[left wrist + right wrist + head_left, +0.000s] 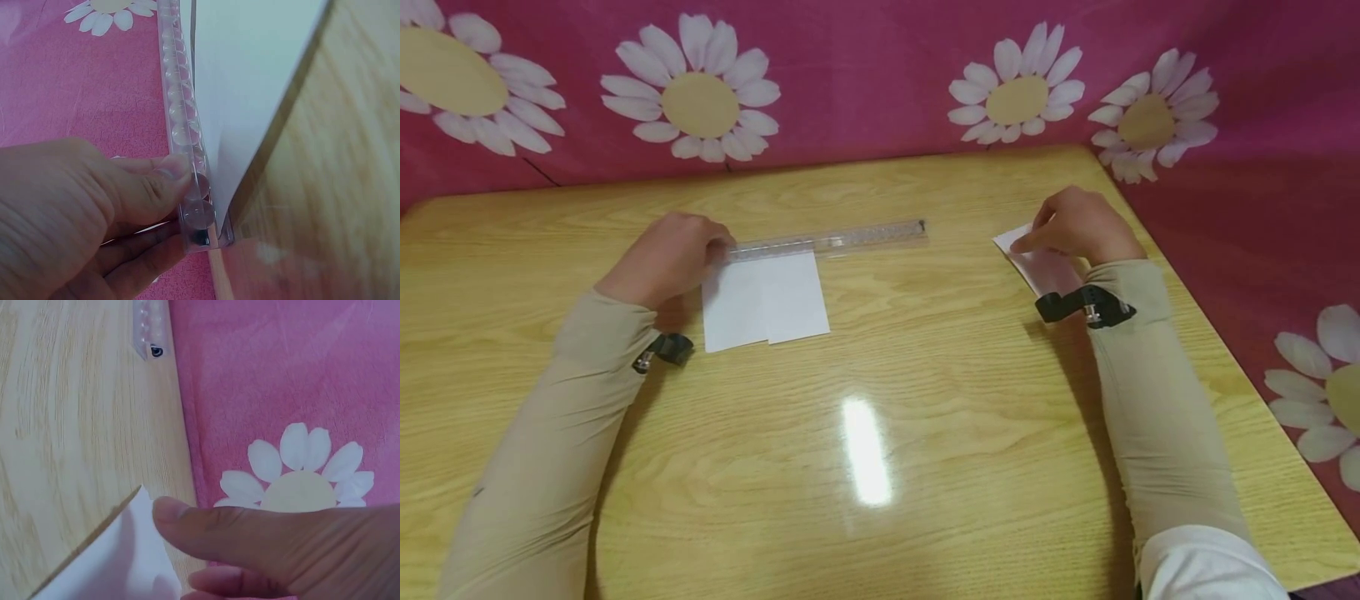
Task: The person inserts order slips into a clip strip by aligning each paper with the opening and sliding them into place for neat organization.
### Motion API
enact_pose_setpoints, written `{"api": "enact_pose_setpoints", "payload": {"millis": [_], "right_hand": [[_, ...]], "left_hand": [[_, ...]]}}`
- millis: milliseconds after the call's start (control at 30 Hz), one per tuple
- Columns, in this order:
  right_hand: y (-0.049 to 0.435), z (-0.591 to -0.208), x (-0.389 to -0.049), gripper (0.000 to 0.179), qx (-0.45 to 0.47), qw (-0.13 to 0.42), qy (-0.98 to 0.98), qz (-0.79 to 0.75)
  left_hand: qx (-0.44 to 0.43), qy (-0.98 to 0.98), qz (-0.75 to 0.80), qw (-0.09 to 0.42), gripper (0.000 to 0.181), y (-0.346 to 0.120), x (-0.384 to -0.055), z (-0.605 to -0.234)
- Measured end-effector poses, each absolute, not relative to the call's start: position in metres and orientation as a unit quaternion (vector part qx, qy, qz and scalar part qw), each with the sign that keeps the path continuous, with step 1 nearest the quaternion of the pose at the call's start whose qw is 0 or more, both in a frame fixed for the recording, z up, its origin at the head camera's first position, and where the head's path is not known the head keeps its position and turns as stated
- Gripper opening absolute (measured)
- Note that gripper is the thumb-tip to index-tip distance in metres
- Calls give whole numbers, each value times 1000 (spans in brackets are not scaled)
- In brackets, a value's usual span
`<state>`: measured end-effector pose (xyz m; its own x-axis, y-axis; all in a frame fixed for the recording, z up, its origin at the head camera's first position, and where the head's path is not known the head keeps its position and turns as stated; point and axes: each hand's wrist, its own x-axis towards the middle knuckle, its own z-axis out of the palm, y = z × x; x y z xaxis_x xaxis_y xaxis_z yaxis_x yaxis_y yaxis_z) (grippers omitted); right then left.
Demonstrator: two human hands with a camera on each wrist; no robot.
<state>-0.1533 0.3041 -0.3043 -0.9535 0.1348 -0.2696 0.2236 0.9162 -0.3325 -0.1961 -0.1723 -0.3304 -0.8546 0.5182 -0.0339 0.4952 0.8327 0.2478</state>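
My left hand (673, 258) pinches the left end of a clear plastic strip (880, 236) between thumb and fingers. Round clear beads run in a row along the strip (185, 134) in the left wrist view. Two white paper cards (737, 304) overlap side by side against the strip's left half, their lower edges uneven. Over at the table's right, my right hand (1086, 225) holds another white paper card (1043, 268) by its far edge. The right wrist view shows the thumb at that card's (112, 565) edge; the fingers are partly hidden.
The wood-grain table (887, 375) has a bright light reflection in its middle. Behind it and along its right side hangs a pink cloth (865, 75) with large white daisies. Black straps (1086, 306) circle both sleeved wrists.
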Motion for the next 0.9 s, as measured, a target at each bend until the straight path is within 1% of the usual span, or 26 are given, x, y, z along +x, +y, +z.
{"api": "enact_pose_setpoints", "payload": {"millis": [100,367,600,900], "right_hand": [[307,-303,-153,55,94,133,971,-176],[313,-300,-153,53,102,156,969,-160],[315,-300,-152,60,115,191,965,-140],[316,-308,-151,49,124,195,963,-137]], "left_hand": [[267,956,116,49,24,-172,-196,-330],[261,958,112,48,24,-172,-196,-331],[252,960,112,51,24,-172,-196,-331],[246,961,112,63,26,-171,-197,-331]]}}
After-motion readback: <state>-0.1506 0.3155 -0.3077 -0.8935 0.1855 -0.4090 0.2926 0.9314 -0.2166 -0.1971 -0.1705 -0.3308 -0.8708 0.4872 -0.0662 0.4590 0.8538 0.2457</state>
